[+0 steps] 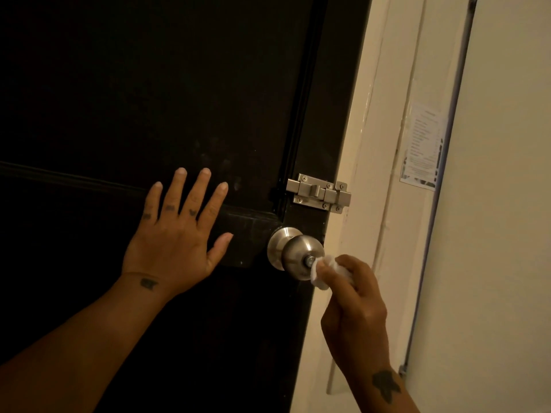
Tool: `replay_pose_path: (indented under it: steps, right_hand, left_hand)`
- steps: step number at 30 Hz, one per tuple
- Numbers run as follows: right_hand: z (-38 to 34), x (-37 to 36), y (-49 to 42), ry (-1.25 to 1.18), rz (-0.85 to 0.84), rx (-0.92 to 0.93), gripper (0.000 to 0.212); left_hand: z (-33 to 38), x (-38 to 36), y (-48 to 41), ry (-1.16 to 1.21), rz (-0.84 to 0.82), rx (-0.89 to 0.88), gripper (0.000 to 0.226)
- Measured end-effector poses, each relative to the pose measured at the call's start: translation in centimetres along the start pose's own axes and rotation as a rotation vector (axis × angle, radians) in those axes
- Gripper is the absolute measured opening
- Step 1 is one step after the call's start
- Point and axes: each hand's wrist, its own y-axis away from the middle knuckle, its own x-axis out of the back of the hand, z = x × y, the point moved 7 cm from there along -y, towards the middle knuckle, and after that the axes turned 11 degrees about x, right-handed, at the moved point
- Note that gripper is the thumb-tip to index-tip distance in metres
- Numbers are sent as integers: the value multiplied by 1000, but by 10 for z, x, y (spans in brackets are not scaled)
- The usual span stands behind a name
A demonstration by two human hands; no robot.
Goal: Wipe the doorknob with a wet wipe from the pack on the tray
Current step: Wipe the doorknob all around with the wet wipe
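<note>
a left hand (171,234) lies flat, fingers spread, on a dark wooden door (149,84). the right hand (354,308) pinches a crumpled white wet wipe (323,274) against the front of the round brushed-steel doorknob (298,254), below a silver slide bolt (318,193).

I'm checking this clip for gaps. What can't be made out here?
Head view only:
- Wet wipe: mostly hidden inside the right hand.
- Doorknob: underside faces away.
- Paper notice: print too small and blurred.
- Pack and tray: out of frame.
- Left hand: palm hidden against the door.
</note>
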Motion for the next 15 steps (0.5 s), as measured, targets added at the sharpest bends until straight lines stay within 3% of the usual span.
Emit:
replay_pose_path:
  steps: [2, 7, 13, 15]
  right_hand:
    - [-1, 4, 3, 16, -8, 18, 34]
    - [9, 31, -17, -32, 201, -79, 30]
    - [-3, 4, -22, -6, 23, 19, 31]
    - [4, -1, -13, -18, 18, -22, 18]
  left_hand:
    - [-1, 1, 0, -3, -1, 2, 68]
    - [1, 2, -1, -1, -19, 1, 68]
    - [0, 1, -1, 1, -24, -1, 67]
    - [1, 1, -1, 1, -24, 0, 67]
